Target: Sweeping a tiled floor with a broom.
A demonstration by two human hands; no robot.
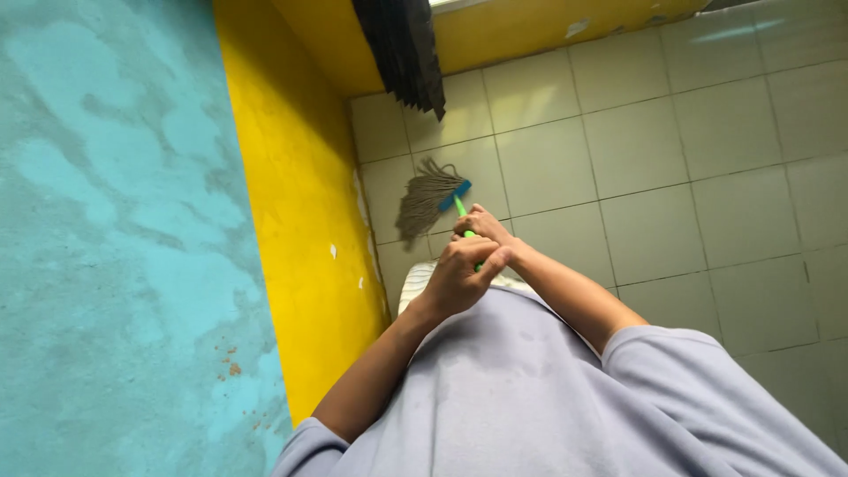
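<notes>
A string mop [424,199] with a blue clamp and a green handle [460,208] rests its grey-brown strands on the tiled floor near the corner. My left hand [459,274] is closed round the green handle, nearer my body. Just above it, farther down the handle, my right hand [481,225] grips the same handle. Both forearms reach out from grey sleeves. Most of the handle is hidden under my hands.
A yellow wall [300,212] runs along the left of the floor, with a rough turquoise wall surface [115,238] nearer me. A dark pleated cloth [406,49] hangs at the far corner. Pale square floor tiles [689,177] spread to the right.
</notes>
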